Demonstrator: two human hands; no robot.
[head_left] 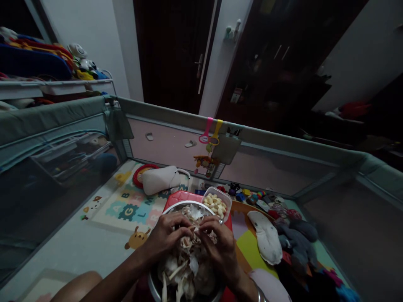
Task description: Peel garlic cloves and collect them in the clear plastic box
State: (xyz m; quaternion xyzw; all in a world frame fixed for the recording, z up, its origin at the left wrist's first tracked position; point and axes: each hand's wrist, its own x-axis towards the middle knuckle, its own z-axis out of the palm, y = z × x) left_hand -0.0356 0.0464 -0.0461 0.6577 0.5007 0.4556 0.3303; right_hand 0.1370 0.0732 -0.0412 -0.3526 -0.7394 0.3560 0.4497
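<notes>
Pinched by left hand (172,231) and right hand (220,242), garlic (195,231) sits over the metal bowl (152,286) at lower centre, where a hard tug could flick papery skin (193,264) into the tub (228,202) of peeled cloves (215,205).

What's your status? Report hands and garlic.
Left hand, right hand close together, apparently pinching garlic over metal bowl. Peeled cloves in plastic container beyond. Loose skins crowd bowl; hands unobstructed.

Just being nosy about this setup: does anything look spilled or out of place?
No spill stands out. The oddest thing is garlic in a metal bowl, handled inside a toy-strewn playpen rather than a kitchen. Beyond its mesh, two slippers look askew, lying apart rather than paired.
</notes>
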